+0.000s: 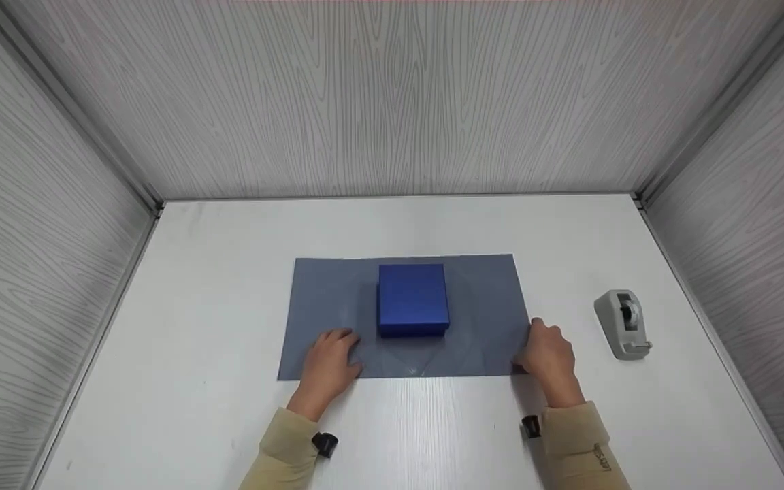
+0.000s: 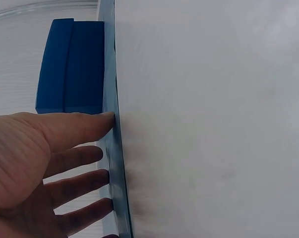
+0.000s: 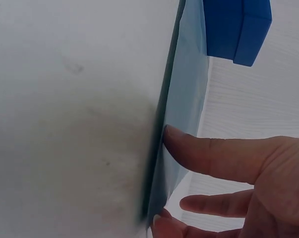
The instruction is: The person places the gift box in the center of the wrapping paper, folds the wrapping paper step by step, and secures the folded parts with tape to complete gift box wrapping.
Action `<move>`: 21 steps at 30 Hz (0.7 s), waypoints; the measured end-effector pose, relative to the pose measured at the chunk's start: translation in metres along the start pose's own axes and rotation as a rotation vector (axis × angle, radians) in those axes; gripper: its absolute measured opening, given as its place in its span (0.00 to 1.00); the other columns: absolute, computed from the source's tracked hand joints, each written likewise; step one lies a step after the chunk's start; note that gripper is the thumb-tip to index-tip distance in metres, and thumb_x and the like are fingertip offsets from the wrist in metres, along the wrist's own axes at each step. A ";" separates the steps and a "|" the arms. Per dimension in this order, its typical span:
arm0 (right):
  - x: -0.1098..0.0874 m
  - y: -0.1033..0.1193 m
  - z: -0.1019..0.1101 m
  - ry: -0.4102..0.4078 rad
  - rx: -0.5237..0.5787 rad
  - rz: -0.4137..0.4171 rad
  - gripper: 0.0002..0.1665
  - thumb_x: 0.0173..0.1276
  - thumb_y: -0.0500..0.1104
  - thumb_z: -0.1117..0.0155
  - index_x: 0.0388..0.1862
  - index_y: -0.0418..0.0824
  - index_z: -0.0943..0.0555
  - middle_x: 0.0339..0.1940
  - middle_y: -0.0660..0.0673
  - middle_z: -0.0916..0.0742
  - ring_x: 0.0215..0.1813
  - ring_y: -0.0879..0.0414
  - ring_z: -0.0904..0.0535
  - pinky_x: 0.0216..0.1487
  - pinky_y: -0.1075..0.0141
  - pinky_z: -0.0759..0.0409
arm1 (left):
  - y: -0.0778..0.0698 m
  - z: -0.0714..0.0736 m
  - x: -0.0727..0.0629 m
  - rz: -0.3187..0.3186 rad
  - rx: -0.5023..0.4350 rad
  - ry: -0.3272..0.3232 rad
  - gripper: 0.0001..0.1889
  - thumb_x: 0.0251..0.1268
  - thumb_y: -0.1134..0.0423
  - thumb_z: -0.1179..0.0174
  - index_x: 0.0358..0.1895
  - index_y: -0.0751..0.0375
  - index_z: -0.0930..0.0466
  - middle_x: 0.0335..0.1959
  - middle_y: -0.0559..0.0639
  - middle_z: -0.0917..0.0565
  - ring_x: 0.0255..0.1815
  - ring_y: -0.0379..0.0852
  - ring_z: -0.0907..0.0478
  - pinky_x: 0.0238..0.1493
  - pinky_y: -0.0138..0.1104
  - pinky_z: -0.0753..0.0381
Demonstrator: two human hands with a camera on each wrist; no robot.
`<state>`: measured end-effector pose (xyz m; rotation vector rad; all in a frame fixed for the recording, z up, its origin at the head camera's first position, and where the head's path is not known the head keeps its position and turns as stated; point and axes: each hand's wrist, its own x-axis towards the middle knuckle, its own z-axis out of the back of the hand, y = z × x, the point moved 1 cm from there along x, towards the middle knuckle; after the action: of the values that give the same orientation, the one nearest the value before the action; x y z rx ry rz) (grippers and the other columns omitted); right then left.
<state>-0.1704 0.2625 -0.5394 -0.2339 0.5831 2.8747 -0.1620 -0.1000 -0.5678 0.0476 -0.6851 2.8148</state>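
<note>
A blue lidded box [image 1: 412,296] sits on a grey-blue sheet of wrapping paper [image 1: 480,306], a little above its near edge. My left hand [image 1: 329,364] rests on the near left part of the sheet, fingers spread; in the left wrist view its thumb [image 2: 85,126] reaches the near edge, below the box [image 2: 72,67]. At the near right corner, my right hand [image 1: 547,355] grips the sheet. The right wrist view shows its thumb [image 3: 209,156] against the near edge and a bent finger at the corner, with a dark strip along that edge of the sheet [image 3: 186,99].
A grey tape dispenser [image 1: 625,325] stands on the white table [image 1: 215,306], to the right of my right hand. Wood-grain panels [image 1: 392,102] enclose the table at the back and both sides.
</note>
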 end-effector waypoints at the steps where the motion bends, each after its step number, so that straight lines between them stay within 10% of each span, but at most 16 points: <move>1: 0.001 0.000 0.000 0.006 0.001 -0.005 0.35 0.52 0.35 0.30 0.58 0.21 0.29 0.42 0.23 0.20 0.41 0.32 0.19 0.38 0.42 0.21 | 0.000 0.000 0.000 0.002 0.001 -0.001 0.24 0.52 0.64 0.26 0.54 0.67 0.18 0.57 0.60 0.21 0.60 0.63 0.28 0.56 0.56 0.27; 9: 0.003 -0.005 -0.002 0.058 0.043 -0.078 0.42 0.54 0.38 0.30 0.67 0.25 0.34 0.53 0.23 0.21 0.46 0.33 0.20 0.41 0.41 0.22 | -0.001 0.000 0.000 -0.003 0.003 -0.013 0.23 0.52 0.64 0.26 0.53 0.67 0.18 0.56 0.60 0.20 0.59 0.63 0.27 0.55 0.56 0.26; 21: 0.001 -0.006 0.000 0.039 0.059 -0.070 0.30 0.50 0.36 0.28 0.51 0.24 0.26 0.41 0.27 0.18 0.37 0.38 0.19 0.34 0.44 0.22 | 0.000 -0.001 0.001 0.016 -0.009 -0.017 0.23 0.51 0.65 0.26 0.53 0.66 0.17 0.55 0.60 0.20 0.59 0.62 0.26 0.56 0.56 0.27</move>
<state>-0.1703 0.2679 -0.5417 -0.2951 0.6529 2.7868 -0.1626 -0.0992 -0.5691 0.0651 -0.7046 2.8294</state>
